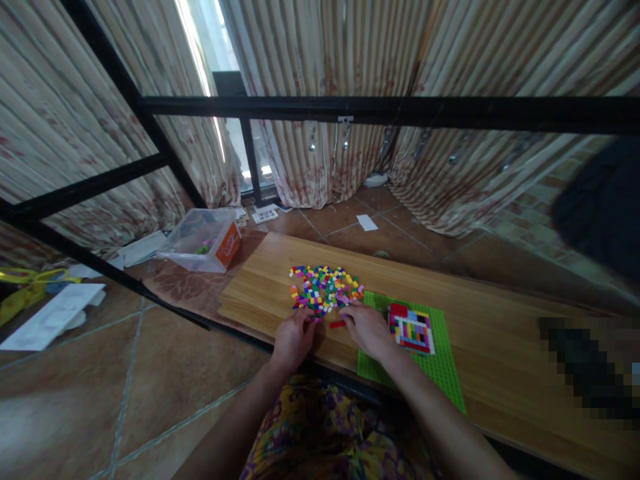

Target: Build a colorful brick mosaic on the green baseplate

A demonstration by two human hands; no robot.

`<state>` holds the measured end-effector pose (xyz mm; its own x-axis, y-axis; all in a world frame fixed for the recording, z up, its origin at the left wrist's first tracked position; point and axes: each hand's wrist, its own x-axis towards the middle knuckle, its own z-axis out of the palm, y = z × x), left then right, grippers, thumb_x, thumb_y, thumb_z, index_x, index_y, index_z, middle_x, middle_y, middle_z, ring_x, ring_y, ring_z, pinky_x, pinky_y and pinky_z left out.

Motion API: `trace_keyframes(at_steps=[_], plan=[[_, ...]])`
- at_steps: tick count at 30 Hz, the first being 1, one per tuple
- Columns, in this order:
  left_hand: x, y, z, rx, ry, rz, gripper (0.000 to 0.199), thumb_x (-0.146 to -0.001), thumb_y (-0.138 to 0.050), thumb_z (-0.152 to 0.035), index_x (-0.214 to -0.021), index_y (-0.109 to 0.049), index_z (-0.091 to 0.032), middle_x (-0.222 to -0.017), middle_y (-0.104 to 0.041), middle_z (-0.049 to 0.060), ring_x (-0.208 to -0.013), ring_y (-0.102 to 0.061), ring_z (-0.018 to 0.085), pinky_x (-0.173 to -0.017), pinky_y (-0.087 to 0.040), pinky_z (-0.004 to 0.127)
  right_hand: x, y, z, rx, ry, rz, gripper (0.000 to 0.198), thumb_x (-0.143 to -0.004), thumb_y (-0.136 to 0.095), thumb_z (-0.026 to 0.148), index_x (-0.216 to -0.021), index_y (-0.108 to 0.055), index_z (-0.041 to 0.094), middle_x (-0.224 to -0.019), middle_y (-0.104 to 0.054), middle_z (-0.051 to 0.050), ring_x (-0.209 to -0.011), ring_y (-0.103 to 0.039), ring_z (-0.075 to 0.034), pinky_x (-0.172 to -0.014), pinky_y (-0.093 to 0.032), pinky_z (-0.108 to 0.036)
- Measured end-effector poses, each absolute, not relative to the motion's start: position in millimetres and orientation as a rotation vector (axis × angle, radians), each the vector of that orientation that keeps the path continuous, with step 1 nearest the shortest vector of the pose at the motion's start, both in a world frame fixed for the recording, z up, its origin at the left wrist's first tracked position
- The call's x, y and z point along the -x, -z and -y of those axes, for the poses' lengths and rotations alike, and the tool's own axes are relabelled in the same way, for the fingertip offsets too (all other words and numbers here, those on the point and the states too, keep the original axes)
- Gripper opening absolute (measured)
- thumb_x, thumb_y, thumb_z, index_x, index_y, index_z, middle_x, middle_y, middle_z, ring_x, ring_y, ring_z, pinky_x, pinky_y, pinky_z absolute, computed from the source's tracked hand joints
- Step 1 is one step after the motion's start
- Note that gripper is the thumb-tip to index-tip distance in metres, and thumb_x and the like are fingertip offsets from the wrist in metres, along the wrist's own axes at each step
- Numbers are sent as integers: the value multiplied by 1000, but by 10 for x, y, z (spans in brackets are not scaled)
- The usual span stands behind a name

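A loose pile of small coloured toy bricks (327, 288) lies on the wooden board. At the pile's near left edge, my left hand (293, 340) has its fingers pinched together; a pinkish brick shows by the fingertips, but what they hold is unclear. My right hand (369, 328) is closed at the pile's near right side. A short red strip of bricks (338, 325) sticks out from its fingertips, low over the board. Right of that hand is a green baseplate (447, 353), partly covered by my forearm. A multicoloured brick build (414, 330) with red and white edges sits on it.
A clear plastic box (187, 230) with an orange label and a few bricks inside stands beyond the board's left end. The wooden board (493, 347) runs to the right, toward a pixelated dark object (590, 367). Black metal bars (370, 108) cross in front of striped curtains.
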<state>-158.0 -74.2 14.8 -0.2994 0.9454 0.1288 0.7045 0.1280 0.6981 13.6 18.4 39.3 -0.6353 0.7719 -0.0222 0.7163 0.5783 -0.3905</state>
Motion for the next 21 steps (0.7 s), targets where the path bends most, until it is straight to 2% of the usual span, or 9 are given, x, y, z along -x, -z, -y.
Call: trace_keyframes(at_steps=[6,10,13,17,21], plan=[[1479,-132,710,-1647,-947,-2094,21,-86,-55,-25,-105,-62,-22,-95,-69,5,-83,-65,19,-72,-47,28,0,-455,-139,1418,-504,2616,16,-85,-55,24,-88,-70,22,-96,-68,-6,-87,-64,-18,-77,-46,-26],[1413,-122,733,-1681,-995,-2093,24,-90,-50,-31,-111,-59,-21,-104,-68,8,-90,-66,21,-78,-49,31,108,-444,-28,1521,-472,2490,22,-88,-48,18,-89,-70,20,-101,-68,-9,-90,-64,-19,-76,-47,-28],[1363,-113,742,-1767,-1024,-2091,27,-90,-51,-33,-113,-57,-20,-102,-67,8,-90,-66,20,-76,-51,30,137,-473,29,1484,-484,2406,22,-86,-49,15,-94,-69,20,-104,-68,-9,-95,-63,-20,-80,-47,-29],[1336,-80,706,-1911,-1093,-2050,26,-90,-51,-34,-112,-56,-20,-99,-66,7,-87,-66,19,-71,-54,28,-34,-605,48,1344,-566,2188,22,-85,-52,15,-99,-68,21,-101,-66,-7,-90,-63,-18,-79,-48,-27],[1366,-30,638,-1942,-1133,-2058,21,-90,-51,-33,-104,-59,-20,-94,-67,5,-83,-67,17,-70,-55,27,-515,-700,-28,1211,-683,1906,16,-86,-55,22,-87,-71,22,-87,-66,-4,-80,-63,-17,-72,-49,-28]])
